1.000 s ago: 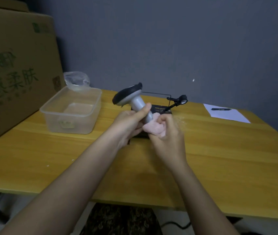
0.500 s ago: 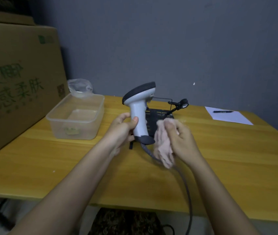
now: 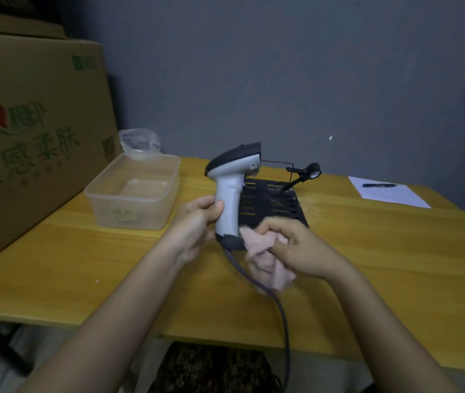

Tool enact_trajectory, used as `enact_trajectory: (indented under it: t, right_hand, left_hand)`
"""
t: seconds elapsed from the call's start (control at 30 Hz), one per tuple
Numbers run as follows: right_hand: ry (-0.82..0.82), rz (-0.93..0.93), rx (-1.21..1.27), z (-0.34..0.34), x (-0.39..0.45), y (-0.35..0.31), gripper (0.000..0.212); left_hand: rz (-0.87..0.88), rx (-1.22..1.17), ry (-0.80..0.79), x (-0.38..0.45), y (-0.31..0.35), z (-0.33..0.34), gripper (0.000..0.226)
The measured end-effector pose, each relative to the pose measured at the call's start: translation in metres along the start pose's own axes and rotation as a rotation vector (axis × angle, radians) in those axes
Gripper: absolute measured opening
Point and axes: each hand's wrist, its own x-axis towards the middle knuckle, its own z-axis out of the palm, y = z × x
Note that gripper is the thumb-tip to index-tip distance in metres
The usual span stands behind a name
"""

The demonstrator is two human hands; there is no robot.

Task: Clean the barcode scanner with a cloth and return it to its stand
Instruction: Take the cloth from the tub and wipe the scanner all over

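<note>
Cloth [image 3: 265, 258] had dropped lower, against scanner [image 3: 230, 194] base. Left hand [image 3: 197, 225] fingers wrapped the upright handle; right hand [image 3: 299, 248] fingers pinched the bunched cloth.

Bare table [image 3: 381, 265] right of stand [image 3: 271, 202]; tub [image 3: 135, 194] crowds left.

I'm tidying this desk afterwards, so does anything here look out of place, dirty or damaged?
Mostly no. The black stand has pale dusty smears on its slotted base, and a few white specks dot the table. The scanner, upright in the left hand, looks intact; the right hand presses the pink cloth at its base.
</note>
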Motion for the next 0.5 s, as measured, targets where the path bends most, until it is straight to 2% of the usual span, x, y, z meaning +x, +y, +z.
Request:
enact_trajectory:
  t: [0.07, 0.13, 0.17, 0.23, 0.3, 0.4, 0.5]
  right_hand:
    - [0.071, 0.048, -0.020, -0.009, -0.004, 0.005, 0.028]
    - [0.259, 0.023, 0.139, -0.001, -0.005, -0.001, 0.026]
    - [0.298, -0.005, 0.207, 0.007, -0.004, -0.006, 0.021]
    - [0.273, -0.031, 0.236, 0.025, -0.007, -0.008, 0.015]
    - [0.273, -0.015, 0.137, 0.026, -0.010, -0.005, 0.018]
    - [0.478, 0.072, 0.177, 0.008, -0.006, -0.001, 0.023]
    - [0.651, 0.046, 0.389, -0.010, 0.004, -0.014, 0.012]
  left_hand:
    - [-0.004, -0.039, -0.027, 0.001, -0.001, 0.003, 0.023]
    - [0.001, -0.075, -0.053, 0.005, 0.000, 0.007, 0.027]
    - [0.001, -0.086, -0.061, 0.006, 0.001, 0.010, 0.028]
    - [0.003, -0.091, -0.065, 0.006, 0.000, 0.013, 0.030]
    - [0.009, -0.083, -0.088, 0.005, -0.004, 0.012, 0.031]
    - [-0.027, -0.172, -0.164, 0.003, -0.006, 0.007, 0.030]
    - [-0.068, -0.272, -0.172, 0.004, -0.006, 0.010, 0.029]
